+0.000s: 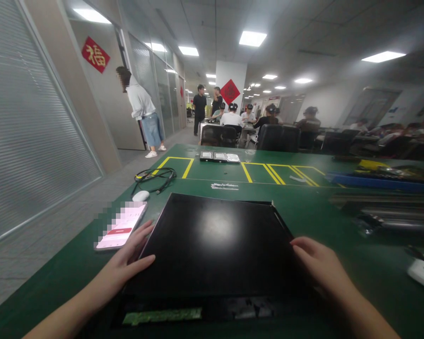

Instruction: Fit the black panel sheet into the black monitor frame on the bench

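Observation:
A flat, glossy black metal cover [212,245] lies across a dark case whose near end shows a green circuit board [162,315]. My left hand [132,254] holds the cover's left edge, the thumb resting on top and the fingers down along the side. At the opposite edge, my right hand [316,256] grips the cover with bent fingers; the fingertips are partly hidden by the rim. The far right corner of the cover does not line up with the rim [273,205] beneath it.
Left of the cover, a lit phone [122,228], a white mouse [140,196] and a coiled black cable [159,176] lie on the green table [70,287]. Farther back sit several hard drives [219,157]. Blurred metal parts [392,219] and a blue tray [381,181] occupy the right.

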Demonstrator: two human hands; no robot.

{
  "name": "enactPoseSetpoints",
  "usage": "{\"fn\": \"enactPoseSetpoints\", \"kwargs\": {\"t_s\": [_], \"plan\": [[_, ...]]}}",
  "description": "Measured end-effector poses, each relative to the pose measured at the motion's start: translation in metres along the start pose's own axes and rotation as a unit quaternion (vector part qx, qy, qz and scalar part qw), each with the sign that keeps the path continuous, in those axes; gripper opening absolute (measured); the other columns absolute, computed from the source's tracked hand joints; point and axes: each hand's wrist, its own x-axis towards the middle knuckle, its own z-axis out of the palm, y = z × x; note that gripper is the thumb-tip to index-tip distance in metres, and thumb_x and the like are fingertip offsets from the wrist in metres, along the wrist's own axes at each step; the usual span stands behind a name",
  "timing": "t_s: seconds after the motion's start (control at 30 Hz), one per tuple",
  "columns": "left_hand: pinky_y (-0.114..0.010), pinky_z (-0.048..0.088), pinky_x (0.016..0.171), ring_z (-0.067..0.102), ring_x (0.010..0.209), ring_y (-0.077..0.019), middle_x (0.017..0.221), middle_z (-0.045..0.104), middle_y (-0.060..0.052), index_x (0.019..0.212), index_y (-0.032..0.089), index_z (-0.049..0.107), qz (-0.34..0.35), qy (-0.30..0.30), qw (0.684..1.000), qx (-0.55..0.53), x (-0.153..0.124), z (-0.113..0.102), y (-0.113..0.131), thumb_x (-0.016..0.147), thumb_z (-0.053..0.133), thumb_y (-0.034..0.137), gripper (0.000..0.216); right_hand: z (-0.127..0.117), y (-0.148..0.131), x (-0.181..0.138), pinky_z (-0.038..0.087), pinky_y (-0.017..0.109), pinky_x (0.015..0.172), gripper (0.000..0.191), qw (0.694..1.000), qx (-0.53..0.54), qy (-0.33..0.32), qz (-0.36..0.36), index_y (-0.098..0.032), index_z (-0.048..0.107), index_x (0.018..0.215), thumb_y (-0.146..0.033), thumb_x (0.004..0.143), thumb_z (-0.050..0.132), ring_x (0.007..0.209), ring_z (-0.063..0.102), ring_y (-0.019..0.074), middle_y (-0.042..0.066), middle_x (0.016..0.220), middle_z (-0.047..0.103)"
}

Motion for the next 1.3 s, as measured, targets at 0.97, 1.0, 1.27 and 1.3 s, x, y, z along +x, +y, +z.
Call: {"fn": "enactPoseSetpoints", "kwargs": {"t_s": [0.97,1.0,1.27,1.3], "plan": [[-0.049,0.028,0.112,0.029,0.143,-0.0337,0.158,0.032,-0.010,0.133,0.026,0.056,-0.015,0.032,0.995,0.094,0.004,0.006,-0.004,0.080,0.063,0.051,0.059,0.000,-0.002,-0.001,0.051,0.031,0.070,0.027,1.000,-0.007,0.007,-0.018,-0.026,0.074,0.083,-0.042,0.077,0.053,0.080,0.069,0.0230,0.001,0.086,0.076],[-0.050,0.028,0.113,0.028,0.143,-0.0335,0.159,0.031,-0.010,0.132,0.026,0.056,-0.014,0.032,0.995,0.095,0.005,0.006,-0.005,0.080,0.063,0.051,0.058,-0.001,-0.003,-0.001,0.051,0.032,0.069,0.027,1.000,-0.005,0.006,-0.019,-0.026,0.074,0.083,-0.042,0.077,0.053,0.079,0.069,0.0232,0.002,0.085,0.076],[-0.053,0.026,0.113,0.026,0.144,-0.0345,0.156,0.034,-0.009,0.125,0.029,0.062,-0.015,0.044,0.993,0.107,0.009,0.007,-0.014,0.081,0.061,0.051,0.050,0.001,-0.003,-0.001,0.052,0.032,0.069,0.026,1.000,-0.005,0.004,-0.015,-0.027,0.074,0.082,-0.044,0.075,0.055,0.079,0.069,0.0235,0.001,0.084,0.076],[-0.054,0.027,0.112,0.026,0.144,-0.0350,0.156,0.034,-0.009,0.125,0.030,0.062,-0.015,0.047,0.993,0.108,0.009,0.007,-0.015,0.080,0.062,0.051,0.050,0.001,-0.002,0.000,0.052,0.032,0.070,0.026,1.000,-0.005,0.006,-0.016,-0.027,0.074,0.082,-0.044,0.075,0.055,0.079,0.069,0.0236,0.001,0.084,0.076]]}}
